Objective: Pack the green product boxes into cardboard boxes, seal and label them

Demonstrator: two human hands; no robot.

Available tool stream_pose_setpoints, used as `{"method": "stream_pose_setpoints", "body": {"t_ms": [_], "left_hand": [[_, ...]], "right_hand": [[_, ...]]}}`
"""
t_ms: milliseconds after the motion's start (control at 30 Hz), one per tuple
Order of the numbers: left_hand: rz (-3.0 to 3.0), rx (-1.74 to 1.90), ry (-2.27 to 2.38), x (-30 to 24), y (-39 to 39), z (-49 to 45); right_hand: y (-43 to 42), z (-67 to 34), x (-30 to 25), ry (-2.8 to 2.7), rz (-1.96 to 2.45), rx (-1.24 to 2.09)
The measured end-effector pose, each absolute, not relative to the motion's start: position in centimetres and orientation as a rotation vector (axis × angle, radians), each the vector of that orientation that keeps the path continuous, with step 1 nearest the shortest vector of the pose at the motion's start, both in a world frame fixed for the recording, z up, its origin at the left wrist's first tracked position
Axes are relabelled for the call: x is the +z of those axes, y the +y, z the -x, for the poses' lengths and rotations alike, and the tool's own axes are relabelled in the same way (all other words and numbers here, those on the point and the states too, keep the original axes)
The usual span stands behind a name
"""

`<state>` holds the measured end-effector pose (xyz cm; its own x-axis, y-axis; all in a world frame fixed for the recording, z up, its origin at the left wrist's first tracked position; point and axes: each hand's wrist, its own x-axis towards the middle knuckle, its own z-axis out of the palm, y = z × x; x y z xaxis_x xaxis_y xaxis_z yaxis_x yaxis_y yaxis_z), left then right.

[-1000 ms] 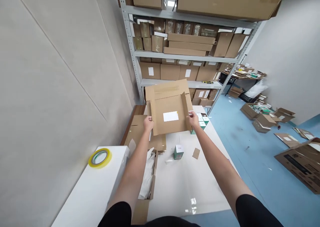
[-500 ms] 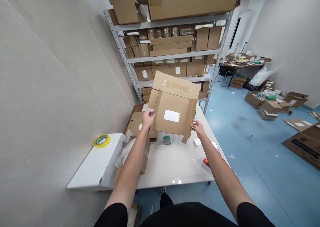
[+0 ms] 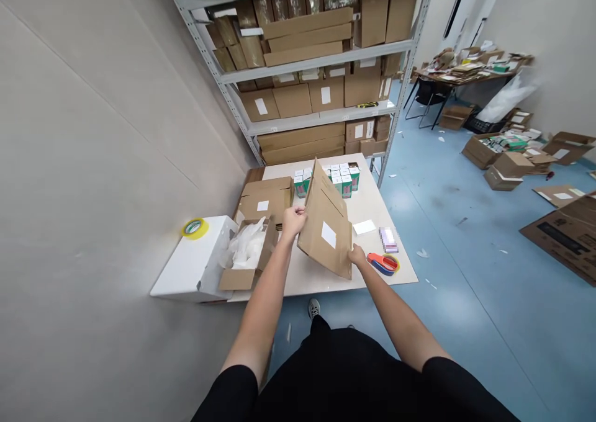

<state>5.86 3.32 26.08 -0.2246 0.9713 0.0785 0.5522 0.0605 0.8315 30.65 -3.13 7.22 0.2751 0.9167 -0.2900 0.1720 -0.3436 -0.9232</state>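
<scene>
Both my hands hold a brown cardboard box (image 3: 326, 226) with a white label, tilted steeply above the white table (image 3: 372, 208). My left hand (image 3: 293, 221) is closed on its upper left edge. My right hand (image 3: 356, 255) grips its lower right corner. Behind the box, several small green-and-white boxes (image 3: 342, 177) stand in rows at the table's far end.
Flat cardboard (image 3: 265, 200) and an open carton of white plastic (image 3: 244, 254) lie at the left. A yellow tape roll (image 3: 194, 227) sits on a white block. A red-and-blue tape dispenser (image 3: 384, 263) lies at the right. Metal shelving (image 3: 302, 56) stands behind; cartons litter the blue floor (image 3: 507, 161).
I have stepped back and the view has dropped. The box has come down and turned from facing me to a steep tilt, still in both hands.
</scene>
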Motion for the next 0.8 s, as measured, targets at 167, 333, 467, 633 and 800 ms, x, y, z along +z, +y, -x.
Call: {"method": "stream_pose_setpoints", "body": {"t_ms": [167, 333, 467, 633, 800], "left_hand": [[-1.606, 0.891, 2.025, 22.3, 0.9, -9.1], [-1.558, 0.908, 1.964, 21.1, -0.4, -12.1], [-1.465, 0.998, 1.837, 20.5, -0.5, -14.3], [-1.334, 1.129, 1.520, 18.9, 0.5, -14.3], [-1.190, 1.129, 1.547, 17.9, 2.6, -10.5]], "right_hand": [[-7.5, -29.2, 7.8, -1.233, 1.590, 1.136], [-12.0, -26.6, 10.4, -1.609, 1.263, 1.101], [-12.7, -24.9, 11.5, -1.539, 1.424, 0.829], [-12.3, -27.7, 12.3, -1.407, 1.590, 0.610], [-12.2, -33.0, 14.7, -1.288, 1.669, 0.479]]}}
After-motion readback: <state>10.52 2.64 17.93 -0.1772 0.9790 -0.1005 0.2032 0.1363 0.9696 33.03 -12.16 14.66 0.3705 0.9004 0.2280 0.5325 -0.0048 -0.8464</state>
